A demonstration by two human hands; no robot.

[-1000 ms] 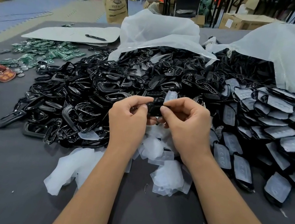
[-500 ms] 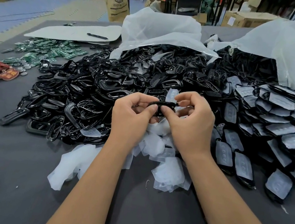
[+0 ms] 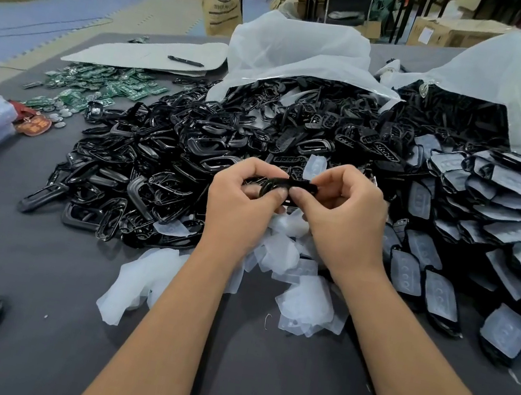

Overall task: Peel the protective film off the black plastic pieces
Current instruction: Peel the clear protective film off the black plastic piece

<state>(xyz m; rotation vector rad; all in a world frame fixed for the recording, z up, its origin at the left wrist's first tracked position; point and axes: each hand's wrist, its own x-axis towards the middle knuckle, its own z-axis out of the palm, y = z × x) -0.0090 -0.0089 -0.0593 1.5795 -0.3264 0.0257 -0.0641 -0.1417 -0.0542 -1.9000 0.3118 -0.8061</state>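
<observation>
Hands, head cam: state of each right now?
Left hand: closed, pinching the black plastic piece.
Right hand: closed, pinching the same piece's other end.

Both hands [image 3: 296, 203] pinching one black plastic piece [image 3: 283, 185]; peeled film scraps [image 3: 292, 265] beneath

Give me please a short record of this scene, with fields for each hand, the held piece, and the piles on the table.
left hand: left hand pinches the held black piece
right hand: right hand pinches the same piece from the other side
film on held piece: cannot tell
under the hands: peeled film scraps, loose and whitish
left pile: bare black pieces
right pile: film-covered pieces
far left: green circuit boards
table: grey table
</observation>
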